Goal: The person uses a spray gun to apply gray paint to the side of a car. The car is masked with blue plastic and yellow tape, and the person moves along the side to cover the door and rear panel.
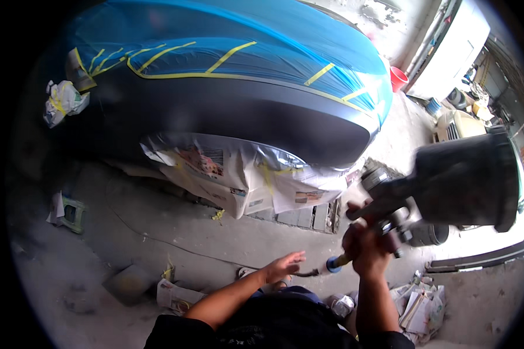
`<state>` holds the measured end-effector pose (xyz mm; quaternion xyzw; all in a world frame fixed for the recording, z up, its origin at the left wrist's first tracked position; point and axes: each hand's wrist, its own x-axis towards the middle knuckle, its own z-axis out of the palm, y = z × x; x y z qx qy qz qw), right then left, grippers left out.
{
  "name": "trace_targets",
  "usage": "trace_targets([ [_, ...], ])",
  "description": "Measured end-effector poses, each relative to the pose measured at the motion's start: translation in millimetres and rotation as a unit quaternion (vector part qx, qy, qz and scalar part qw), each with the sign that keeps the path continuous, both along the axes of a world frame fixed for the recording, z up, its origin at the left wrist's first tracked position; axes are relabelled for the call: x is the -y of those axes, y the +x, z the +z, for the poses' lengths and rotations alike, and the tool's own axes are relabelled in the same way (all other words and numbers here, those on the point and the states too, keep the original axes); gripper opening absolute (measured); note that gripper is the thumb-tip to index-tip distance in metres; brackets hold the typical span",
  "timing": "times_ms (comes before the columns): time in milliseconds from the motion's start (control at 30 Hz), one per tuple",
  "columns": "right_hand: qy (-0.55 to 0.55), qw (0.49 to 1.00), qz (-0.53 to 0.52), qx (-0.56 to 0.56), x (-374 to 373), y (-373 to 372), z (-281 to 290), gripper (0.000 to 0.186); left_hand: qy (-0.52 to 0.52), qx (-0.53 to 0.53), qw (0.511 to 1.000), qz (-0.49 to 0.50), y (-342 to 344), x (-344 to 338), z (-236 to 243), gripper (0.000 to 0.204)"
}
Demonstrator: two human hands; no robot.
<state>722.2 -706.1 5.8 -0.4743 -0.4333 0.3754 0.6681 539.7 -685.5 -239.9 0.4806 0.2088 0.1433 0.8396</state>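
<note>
My right hand (369,251) is wrapped round the grip of a paint spray gun (390,198), raised at the right with its large dark cup (463,180) tipped on its side. Below the grip hangs a yellowish fitting with a blue ring (333,264). My left hand (282,267) is low in the middle with its fingers stretched out, holding nothing. A dark hose (304,273) passes close by it. Ahead is a car's dark grey body panel (244,107), below blue masking film (215,29) edged with yellow tape (233,57). Newspaper (227,180) covers the wheel area.
A thin hose (174,247) trails over the concrete floor (157,215). Crumpled masking paper (65,103) sticks out at the car's left. Bags and papers (419,311) lie to my right. Farther off are a red bucket (397,79) and a cream-coloured object (463,125).
</note>
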Motion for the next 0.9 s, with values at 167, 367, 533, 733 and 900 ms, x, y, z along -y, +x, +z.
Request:
trace_targets([
  [167, 0.133, 0.985, -0.103, -0.027, -13.0, -12.7, 61.2, 0.053, 0.272, -0.141, 0.946, -0.107, -31.0, 5.4, -9.0, 0.062],
  [367, 0.166, 0.961, -0.219, 0.011, 18.2, 22.5, 122.4, 0.051, 0.362, -0.369, 0.853, -0.072, -154.1, 22.3, -147.8, 0.034],
  [533, 0.125, 0.926, -0.352, 0.05, 76.4, 65.8, 126.6, 0.046, 0.281, -0.62, 0.728, -0.086, -254.4, 47.1, -157.4, 0.034],
  [733, -0.01, 0.901, -0.42, -0.108, 94.7, 95.6, 4.8, 0.039, 0.202, -0.631, 0.749, 0.001, -285.4, 97.6, -140.3, 0.033],
  [900, -0.115, 0.943, -0.295, -0.103, 107.8, 84.7, -133.5, 0.044, 0.261, -0.637, 0.725, 0.019, -259.5, 103.2, -67.2, 0.028],
])
